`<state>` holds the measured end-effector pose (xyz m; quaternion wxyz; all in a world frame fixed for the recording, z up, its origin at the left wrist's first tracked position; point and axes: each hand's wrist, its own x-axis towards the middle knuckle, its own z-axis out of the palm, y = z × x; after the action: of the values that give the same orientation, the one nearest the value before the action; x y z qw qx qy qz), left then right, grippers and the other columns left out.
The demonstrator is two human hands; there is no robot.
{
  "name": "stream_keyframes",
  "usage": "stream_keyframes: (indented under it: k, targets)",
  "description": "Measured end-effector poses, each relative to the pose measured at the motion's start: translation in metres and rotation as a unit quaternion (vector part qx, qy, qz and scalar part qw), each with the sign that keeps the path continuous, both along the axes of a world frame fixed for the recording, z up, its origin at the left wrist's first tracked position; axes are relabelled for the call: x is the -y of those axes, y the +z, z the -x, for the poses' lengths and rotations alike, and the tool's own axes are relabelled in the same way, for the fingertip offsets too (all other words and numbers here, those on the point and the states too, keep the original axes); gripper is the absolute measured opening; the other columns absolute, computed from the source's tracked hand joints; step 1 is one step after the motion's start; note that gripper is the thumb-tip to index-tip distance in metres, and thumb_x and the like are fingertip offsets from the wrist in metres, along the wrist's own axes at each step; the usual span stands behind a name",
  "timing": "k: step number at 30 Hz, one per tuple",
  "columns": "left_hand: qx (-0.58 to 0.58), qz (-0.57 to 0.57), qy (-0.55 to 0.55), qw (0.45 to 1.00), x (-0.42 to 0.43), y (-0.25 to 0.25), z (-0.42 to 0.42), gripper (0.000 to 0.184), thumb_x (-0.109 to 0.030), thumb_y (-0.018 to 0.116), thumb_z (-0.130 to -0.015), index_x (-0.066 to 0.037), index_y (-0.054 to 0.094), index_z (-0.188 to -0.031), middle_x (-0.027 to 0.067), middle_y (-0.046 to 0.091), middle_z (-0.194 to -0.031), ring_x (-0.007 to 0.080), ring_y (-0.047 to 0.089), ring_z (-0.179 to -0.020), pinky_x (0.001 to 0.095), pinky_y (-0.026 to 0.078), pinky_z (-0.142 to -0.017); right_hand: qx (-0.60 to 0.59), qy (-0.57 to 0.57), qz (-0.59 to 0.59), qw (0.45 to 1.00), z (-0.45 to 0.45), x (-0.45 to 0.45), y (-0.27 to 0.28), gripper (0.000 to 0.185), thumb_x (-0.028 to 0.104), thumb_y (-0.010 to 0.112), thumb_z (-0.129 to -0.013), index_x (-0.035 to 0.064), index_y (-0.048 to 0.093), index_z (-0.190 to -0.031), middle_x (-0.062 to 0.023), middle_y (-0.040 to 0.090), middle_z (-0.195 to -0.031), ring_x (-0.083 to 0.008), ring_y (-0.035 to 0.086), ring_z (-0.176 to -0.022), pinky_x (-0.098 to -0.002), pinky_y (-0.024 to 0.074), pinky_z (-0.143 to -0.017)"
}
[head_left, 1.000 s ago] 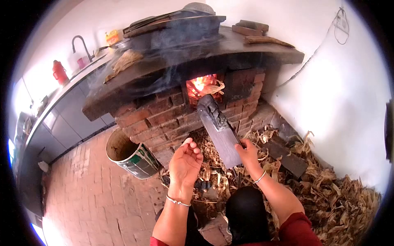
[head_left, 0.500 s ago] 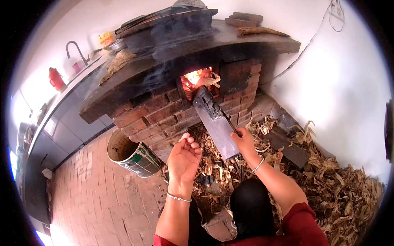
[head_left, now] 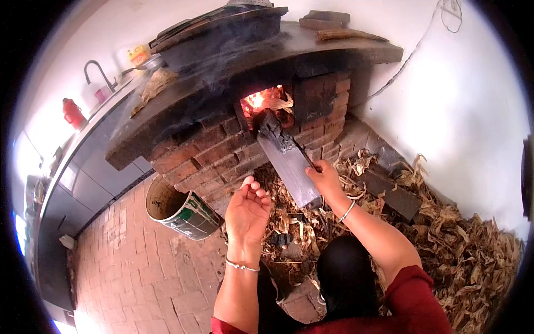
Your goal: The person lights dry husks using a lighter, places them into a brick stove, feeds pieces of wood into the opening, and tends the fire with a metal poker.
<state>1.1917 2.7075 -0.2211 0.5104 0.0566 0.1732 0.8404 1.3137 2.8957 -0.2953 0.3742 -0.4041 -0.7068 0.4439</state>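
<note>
Right hand (head_left: 324,179) clamped on a charred board (head_left: 288,168) at centre frame, left hand (head_left: 248,212) loosely open, a person (head_left: 413,298) appears to be feeding a brick stove (head_left: 214,143), any further push calling for steady aim.

One left hand (head_left: 248,209) and one right hand (head_left: 328,185) are counted, with two bracelets (head_left: 242,267) worn, one per wrist. One partly charred board (head_left: 289,172) is provided. One brick stove (head_left: 194,161) is fitted with one lit fire opening (head_left: 267,103); two blocks (head_left: 324,21) and one stick (head_left: 350,35) are carried on its top. One bucket (head_left: 193,220), one red flask (head_left: 73,114), one tap (head_left: 101,76) and one yellow container (head_left: 138,55) are also included. Dry husks (head_left: 473,267) are present in numbers too great to be counted.
</note>
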Motion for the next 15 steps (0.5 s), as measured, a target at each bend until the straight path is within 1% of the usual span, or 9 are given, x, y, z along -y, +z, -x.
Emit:
stream_keyframes:
  k: [3, 5, 6, 8, 10, 13, 15]
  targets:
    - [-0.004, -0.002, -0.006, 1.000, -0.001, 0.000, 0.000, 0.019, -0.011, 0.043, -0.092, -0.003, 0.056, -0.103, 0.0028, 0.056, -0.086, 0.0149, 0.052, -0.076, 0.0281, 0.044, -0.068, 0.008, -0.001, 0.001, 1.000, 0.006, -0.002, 0.006, 0.043, 0.028, 0.066, -0.078, -0.0069, 0.058, -0.104, -0.0233, 0.063, -0.096, -0.0331, 0.062, -0.088, -0.0367, 0.0472, -0.078]
    - [-0.004, -0.001, -0.007, 1.000, -0.001, 0.000, -0.001, 0.019, -0.011, 0.043, -0.092, -0.003, 0.056, -0.103, 0.0029, 0.056, -0.086, 0.0149, 0.052, -0.076, 0.0281, 0.044, -0.068, -0.009, 0.000, -0.004, 1.000, 0.013, -0.005, 0.007, 0.037, 0.022, 0.065, -0.082, -0.0076, 0.058, -0.102, -0.0174, 0.064, -0.090, -0.0220, 0.060, -0.080, -0.0316, 0.0462, -0.072]
    - [-0.004, -0.002, -0.007, 1.000, -0.001, 0.000, -0.001, 0.019, -0.011, 0.043, -0.092, -0.003, 0.056, -0.102, 0.0031, 0.056, -0.086, 0.0149, 0.052, -0.076, 0.0280, 0.044, -0.068, -0.008, -0.002, -0.002, 1.000, 0.016, -0.006, 0.008, 0.037, 0.022, 0.065, -0.082, -0.0076, 0.058, -0.102, -0.0174, 0.064, -0.090, -0.0220, 0.060, -0.080, -0.0316, 0.0462, -0.072]
    - [-0.006, -0.004, -0.010, 1.000, -0.001, -0.002, 0.001, 0.019, -0.010, 0.043, -0.092, -0.003, 0.057, -0.102, 0.0033, 0.057, -0.087, 0.0151, 0.052, -0.077, 0.0279, 0.043, -0.069, -0.001, -0.003, 0.012, 1.000, 0.018, -0.004, 0.016, 0.042, 0.027, 0.066, -0.079, -0.0066, 0.059, -0.103, -0.0227, 0.064, -0.097, -0.0330, 0.062, -0.089, -0.0374, 0.0473, -0.079]
    - [-0.004, -0.023, -0.020, 1.000, -0.001, -0.003, 0.004, 0.019, -0.010, 0.042, -0.092, -0.003, 0.057, -0.102, 0.0041, 0.057, -0.087, 0.0158, 0.051, -0.079, 0.0280, 0.043, -0.070, 0.010, -0.006, 0.020, 1.000, 0.021, -0.004, 0.023, 0.042, 0.026, 0.066, -0.079, -0.0066, 0.059, -0.104, -0.0228, 0.063, -0.097, -0.0331, 0.062, -0.090, -0.0377, 0.0475, -0.079]
    - [-0.005, -0.010, -0.015, 1.000, 0.000, -0.001, 0.003, 0.020, -0.010, 0.042, -0.092, -0.002, 0.057, -0.102, 0.0043, 0.056, -0.087, 0.0160, 0.051, -0.079, 0.0284, 0.043, -0.070, 0.007, -0.013, 0.033, 0.999, 0.030, -0.010, 0.016, 0.039, 0.025, 0.066, -0.079, -0.0068, 0.059, -0.102, -0.0227, 0.064, -0.096, -0.0320, 0.062, -0.089, -0.0380, 0.0479, -0.077]
    - [-0.006, -0.004, -0.021, 1.000, 0.000, -0.002, 0.004, 0.020, -0.010, 0.042, -0.092, -0.002, 0.057, -0.103, 0.0047, 0.056, -0.088, 0.0163, 0.051, -0.079, 0.0286, 0.044, -0.071, 0.013, -0.007, 0.017, 1.000, 0.032, -0.008, 0.027, 0.034, 0.022, 0.066, -0.080, -0.0064, 0.061, -0.098, -0.0185, 0.065, -0.090, -0.0245, 0.061, -0.081, -0.0324, 0.0462, -0.072]
